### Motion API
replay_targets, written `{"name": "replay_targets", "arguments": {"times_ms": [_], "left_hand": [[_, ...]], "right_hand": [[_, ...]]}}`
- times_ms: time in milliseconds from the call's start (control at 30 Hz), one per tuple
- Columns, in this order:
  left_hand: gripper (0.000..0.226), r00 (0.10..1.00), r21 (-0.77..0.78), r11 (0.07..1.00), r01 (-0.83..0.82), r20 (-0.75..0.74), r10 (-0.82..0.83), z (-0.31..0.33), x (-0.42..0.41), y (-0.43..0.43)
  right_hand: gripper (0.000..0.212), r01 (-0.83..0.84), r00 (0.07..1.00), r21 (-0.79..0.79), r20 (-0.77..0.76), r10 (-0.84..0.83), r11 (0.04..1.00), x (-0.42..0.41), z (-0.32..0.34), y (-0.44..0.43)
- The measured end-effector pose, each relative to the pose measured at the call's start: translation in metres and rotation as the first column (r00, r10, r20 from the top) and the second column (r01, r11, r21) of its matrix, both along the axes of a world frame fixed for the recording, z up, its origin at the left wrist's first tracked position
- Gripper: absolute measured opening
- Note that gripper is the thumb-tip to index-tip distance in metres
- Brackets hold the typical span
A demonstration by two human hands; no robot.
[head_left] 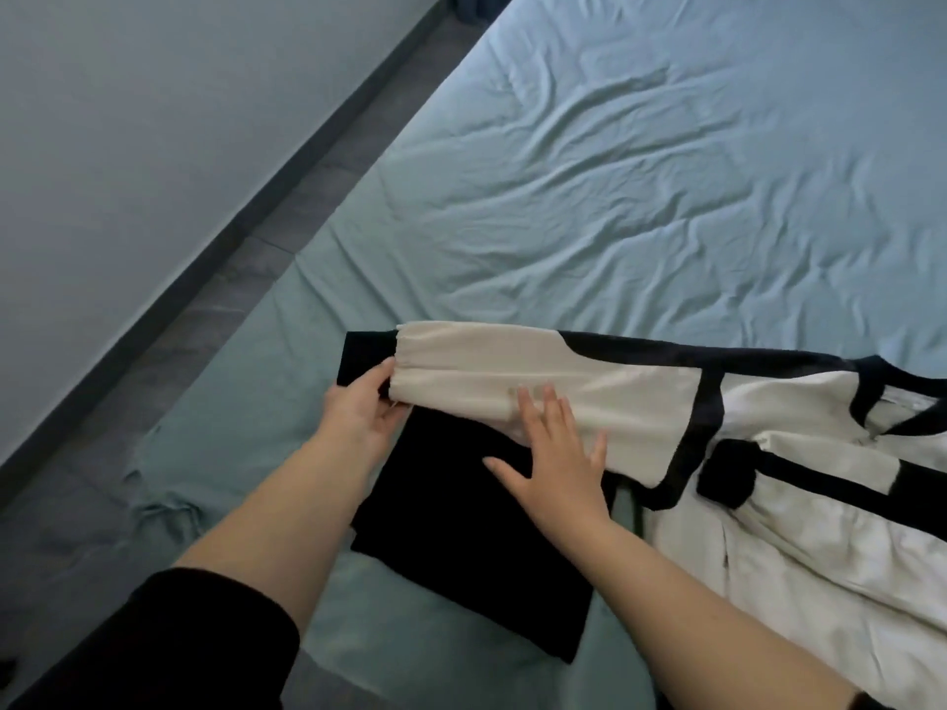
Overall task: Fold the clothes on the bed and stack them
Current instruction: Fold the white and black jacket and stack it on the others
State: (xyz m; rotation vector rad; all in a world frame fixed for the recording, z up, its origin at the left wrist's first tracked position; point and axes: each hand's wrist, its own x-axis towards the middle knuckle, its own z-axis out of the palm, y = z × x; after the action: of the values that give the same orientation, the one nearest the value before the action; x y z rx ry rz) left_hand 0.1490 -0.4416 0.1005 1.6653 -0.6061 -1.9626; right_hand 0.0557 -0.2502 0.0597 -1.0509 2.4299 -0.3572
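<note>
A big bed point(666, 171) with a wrinkly light blue sheet fills most of the view. Near the close edge of the bed lies a black cloth point(461, 530). It is folded into a flat, neat shape.

A cream and black top point(799, 504) lies on the bed to the right, partly spread out, with black bands along its edges. It runs off the right side of the view. One long cream sleeve point(512, 371) of the top reaches out to the left and lies across the far part of the black cloth.

The left hand point(358, 412) holds the end of the sleeve. Its thumb is on top and its fingers point(382, 404) are curled under the cuff, so they pinch the cloth between them. The right hand point(556, 463) lies flat with its fingers spread apart. The fingertips press down on the sleeve and the palm sits over the black cloth. It grips nothing.

There may be a small dark strap just under the right wrist, but it is too hard to see to be sure.

The left arm has a dark pushed-up cuff point(179, 643) near the elbow. Left of the bed is a strip of dark floor point(205, 310), and past that a pale wall point(128, 120).
</note>
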Motion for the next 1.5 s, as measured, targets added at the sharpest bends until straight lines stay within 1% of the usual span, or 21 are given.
{"name": "replay_targets", "arguments": {"times_ms": [67, 200, 267, 333, 433, 500, 567, 600, 667, 700, 767, 867, 933, 1000, 1067, 1133, 1200, 1267, 1367, 1467, 1500], "left_hand": [[0.036, 0.999, -0.106, 0.993, 0.047, 0.011, -0.046, 0.009, 0.003, -0.021], [0.025, 0.976, -0.155, 0.971, 0.180, 0.149, -0.157, -0.001, 0.004, -0.034], [0.018, 0.975, -0.166, 0.968, 0.190, 0.151, -0.166, -0.005, 0.003, -0.035], [0.012, 0.978, -0.223, 0.957, 0.184, 0.143, -0.155, -0.003, 0.000, -0.033], [0.013, 0.962, -0.333, 0.914, 0.233, 0.216, -0.167, 0.007, -0.010, -0.020], [0.016, 0.931, -0.396, 0.860, 0.322, 0.297, -0.212, 0.015, -0.020, -0.001], [0.022, 0.904, -0.439, 0.797, 0.414, 0.301, -0.303, 0.024, -0.034, 0.026], [0.026, 0.887, -0.458, 0.760, 0.460, 0.276, -0.371, 0.027, -0.041, 0.042], [0.031, 0.822, -0.499, 0.658, 0.564, 0.263, -0.505, 0.031, -0.053, 0.073], [0.033, 0.777, -0.513, 0.595, 0.619, 0.292, -0.557, 0.031, -0.056, 0.088], [0.041, 0.690, -0.530, 0.464, 0.710, 0.394, -0.606, 0.024, -0.057, 0.114], [0.053, 0.559, -0.497, 0.281, 0.821, 0.600, -0.572, 0.003, -0.065, 0.148], [0.067, 0.351, -0.312, 0.164, 0.936, 0.785, -0.510, -0.017, -0.076, 0.169], [0.086, 0.131, -0.119, 0.057, 0.991, 0.844, -0.520, -0.036, -0.090, 0.192], [0.097, -0.018, -0.032, -0.082, 0.996, 0.840, -0.542, -0.056, -0.103, 0.216], [0.100, -0.142, 0.024, -0.228, 0.973, 0.841, -0.521, -0.073, -0.116, 0.239], [0.101, -0.248, 0.088, -0.332, 0.939, 0.843, -0.477, -0.088, -0.127, 0.259], [0.099, -0.300, 0.135, -0.371, 0.919, 0.850, -0.433, -0.098, -0.136, 0.275], [0.095, -0.282, 0.133, -0.351, 0.927, 0.863, -0.419, -0.101, -0.143, 0.289], [0.091, -0.228, 0.101, -0.370, 0.923, 0.921, -0.316, -0.100, -0.143, 0.301], [0.091, -0.200, 0.086, -0.386, 0.919, 0.943, -0.266, -0.099, -0.143, 0.307]], "right_hand": [[0.085, 0.037, 0.999, -0.050, -0.024, -0.038, 0.998, 0.005, 0.001, -0.021], [0.086, -0.056, 0.979, 0.195, 0.203, 0.015, 0.979, 0.010, -0.015, -0.047], [0.089, -0.055, 0.970, 0.204, 0.245, 0.004, 0.977, 0.008, -0.019, -0.051], [0.089, -0.006, 0.968, 0.101, 0.250, -0.020, 0.995, 0.006, -0.018, -0.052], [0.090, 0.068, 0.961, -0.169, 0.275, -0.019, 0.983, 0.013, -0.009, -0.053], [0.090, 0.130, 0.958, -0.311, 0.285, -0.038, 0.942, 0.019, 0.001, -0.061], [0.080, 0.313, 0.913, -0.407, 0.378, -0.154, 0.858, 0.021, 0.013, -0.070], [0.067, 0.435, 0.867, -0.435, 0.439, -0.236, 0.788, 0.018, 0.020, -0.071], [0.036, 0.633, 0.758, -0.455, 0.529, -0.382, 0.626, 0.007, 0.027, -0.062], [0.027, 0.703, 0.701, -0.457, 0.570, -0.428, 0.545, -0.003, 0.028, -0.052], [0.027, 0.805, 0.588, -0.426, 0.667, -0.458, 0.413, -0.024, 0.027, -0.020], [0.027, 0.899, 0.431, -0.316, 0.760, -0.487, 0.303, -0.062, 0.023, 0.043], [0.023, 0.945, 0.316, -0.222, 0.806, -0.500, 0.239, -0.091, 0.014, 0.094], [0.020, 0.986, 0.130, -0.061, 0.866, -0.483, 0.158, -0.120, 0.002, 0.146], [0.025, 0.993, -0.017, 0.070, 0.886, -0.464, 0.097, -0.142, -0.013, 0.196], [0.026, 0.986, -0.099, 0.150, 0.873, -0.478, 0.068, -0.156, -0.031, 0.241], [0.032, 0.969, -0.164, 0.233, 0.853, -0.495, 0.082, -0.163, -0.045, 0.274], [0.046, 0.958, -0.212, 0.278, 0.848, -0.485, 0.067, -0.171, -0.054, 0.298], [0.038, 0.970, -0.232, 0.241, 0.856, -0.461, -0.041, -0.188, -0.062, 0.316], [0.023, 0.992, -0.117, 0.122, 0.784, -0.609, -0.034, -0.201, -0.061, 0.326], [0.019, 0.995, -0.102, 0.087, 0.775, -0.623, -0.054, -0.206, -0.057, 0.333]]}}
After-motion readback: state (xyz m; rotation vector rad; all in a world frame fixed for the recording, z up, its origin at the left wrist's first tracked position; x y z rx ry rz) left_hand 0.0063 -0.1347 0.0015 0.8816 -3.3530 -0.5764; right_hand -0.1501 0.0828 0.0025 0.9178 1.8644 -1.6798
